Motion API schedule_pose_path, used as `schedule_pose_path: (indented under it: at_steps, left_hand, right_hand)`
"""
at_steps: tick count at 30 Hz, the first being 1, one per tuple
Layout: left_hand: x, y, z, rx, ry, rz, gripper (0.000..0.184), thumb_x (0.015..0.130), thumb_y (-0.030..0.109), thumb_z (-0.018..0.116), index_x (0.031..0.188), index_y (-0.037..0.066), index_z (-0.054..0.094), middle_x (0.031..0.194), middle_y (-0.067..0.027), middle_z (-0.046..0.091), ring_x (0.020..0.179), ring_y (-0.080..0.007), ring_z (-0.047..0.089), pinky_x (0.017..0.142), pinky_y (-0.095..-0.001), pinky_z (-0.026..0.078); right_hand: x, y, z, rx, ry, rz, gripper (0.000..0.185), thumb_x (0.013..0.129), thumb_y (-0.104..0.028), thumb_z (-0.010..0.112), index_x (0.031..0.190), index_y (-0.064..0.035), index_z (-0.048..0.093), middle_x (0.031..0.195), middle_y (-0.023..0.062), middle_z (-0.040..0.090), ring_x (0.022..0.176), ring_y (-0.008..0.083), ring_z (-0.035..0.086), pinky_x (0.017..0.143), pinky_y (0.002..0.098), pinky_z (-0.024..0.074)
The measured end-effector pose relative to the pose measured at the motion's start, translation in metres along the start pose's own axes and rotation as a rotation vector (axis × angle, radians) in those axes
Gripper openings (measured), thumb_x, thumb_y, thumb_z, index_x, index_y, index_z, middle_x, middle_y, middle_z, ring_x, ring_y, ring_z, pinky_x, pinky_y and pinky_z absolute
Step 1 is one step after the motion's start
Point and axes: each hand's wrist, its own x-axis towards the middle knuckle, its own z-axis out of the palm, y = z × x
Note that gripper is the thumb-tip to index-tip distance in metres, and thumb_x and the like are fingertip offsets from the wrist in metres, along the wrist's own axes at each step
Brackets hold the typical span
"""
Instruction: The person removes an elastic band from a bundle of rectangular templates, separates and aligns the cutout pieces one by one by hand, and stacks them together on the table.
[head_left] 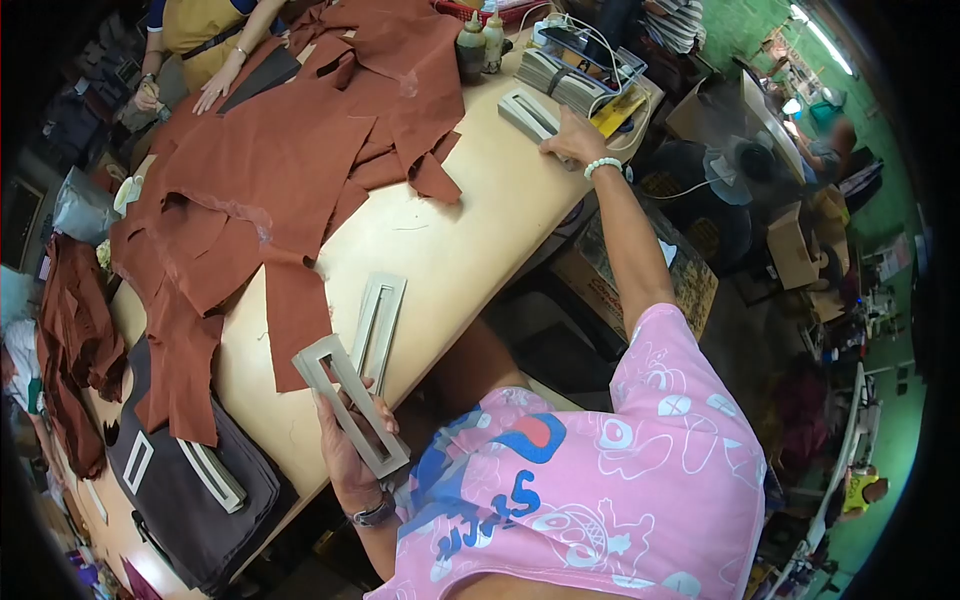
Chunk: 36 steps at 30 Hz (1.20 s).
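Observation:
My left hand (345, 450) is wrapped round a stack of pale rectangular frames (352, 405) with long slots, held at the table's front edge. Just behind it, another slotted frame stack (380, 315) lies on the table. Toward the back right, my right hand (577, 138) has its fingers on the near end of a second pale stack (528, 112), which rests on the table. A large brown sheet of material (290, 150) with ragged edges covers much of the table's left part, and one strip of it reaches close to the stack in my left hand.
At the left, dark folded cloth (200, 530) carries more pale frames (212, 475). Two bottles (482, 45) and a strapped bundle (560, 80) with cables stand at the back. Across the table (470, 230), a co-worker's hands (222, 82) are on the brown material.

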Motion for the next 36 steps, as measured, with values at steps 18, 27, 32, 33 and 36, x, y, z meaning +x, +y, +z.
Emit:
schedule_pose_path:
  at_steps: [18, 27, 32, 33, 36]
  left_hand:
    - [0.008, -0.006, -0.005, 0.025, -0.038, -0.065, 0.064, 0.092, 0.055, 0.028, 0.116, -0.002, 0.045, 0.074, -0.0139, 0.056, 0.062, -0.0207, 0.054, 0.056, -0.03, 0.047]
    - [0.011, -0.009, 0.006, 0.044, -0.02, -0.098, 0.063, 0.091, 0.056, 0.032, 0.109, -0.001, 0.05, 0.069, -0.0096, 0.057, 0.057, -0.0154, 0.056, 0.052, -0.0252, 0.048]
    - [0.008, -0.007, -0.002, 0.012, 0.022, -0.091, 0.061, 0.09, 0.056, 0.032, 0.108, 0.001, 0.051, 0.067, -0.0087, 0.058, 0.055, -0.0154, 0.056, 0.05, -0.0255, 0.048]
    - [0.007, -0.007, -0.002, 0.007, 0.035, -0.096, 0.061, 0.09, 0.056, 0.032, 0.108, 0.001, 0.051, 0.067, -0.0085, 0.058, 0.055, -0.0153, 0.056, 0.05, -0.0255, 0.048]
    - [0.007, -0.008, -0.006, -0.001, 0.032, -0.098, 0.061, 0.09, 0.056, 0.032, 0.108, 0.0, 0.05, 0.069, -0.0099, 0.058, 0.056, -0.0159, 0.056, 0.052, -0.0261, 0.048]
  right_hand:
    - [-0.035, -0.033, 0.011, 0.047, 0.348, -0.417, 0.071, 0.066, -0.028, 0.075, 0.123, 0.0004, 0.044, 0.125, 0.0201, 0.047, 0.114, 0.0324, 0.047, 0.096, 0.0358, 0.0381]
    - [-0.224, -0.189, 0.048, 0.797, -0.108, -1.04, 0.037, 0.077, -0.018, 0.066, 0.109, -0.0014, 0.058, 0.112, 0.0173, 0.056, 0.104, 0.0319, 0.054, 0.089, 0.0359, 0.0431]
    - [-0.238, -0.2, 0.054, 0.767, 0.07, -1.082, 0.029, 0.076, -0.016, 0.066, 0.1, -0.0018, 0.061, 0.105, 0.015, 0.058, 0.096, 0.0298, 0.056, 0.082, 0.0349, 0.0451]
    - [-0.24, -0.2, 0.052, 0.76, 0.111, -1.092, 0.026, 0.076, -0.015, 0.066, 0.098, -0.0015, 0.062, 0.102, 0.0139, 0.06, 0.093, 0.0276, 0.058, 0.08, 0.0336, 0.0458]
    - [-0.239, -0.198, 0.051, 0.985, -0.153, -0.981, 0.019, 0.078, -0.01, 0.064, 0.094, -0.0009, 0.062, 0.087, 0.009, 0.062, 0.08, 0.0182, 0.059, 0.072, 0.0277, 0.0463]
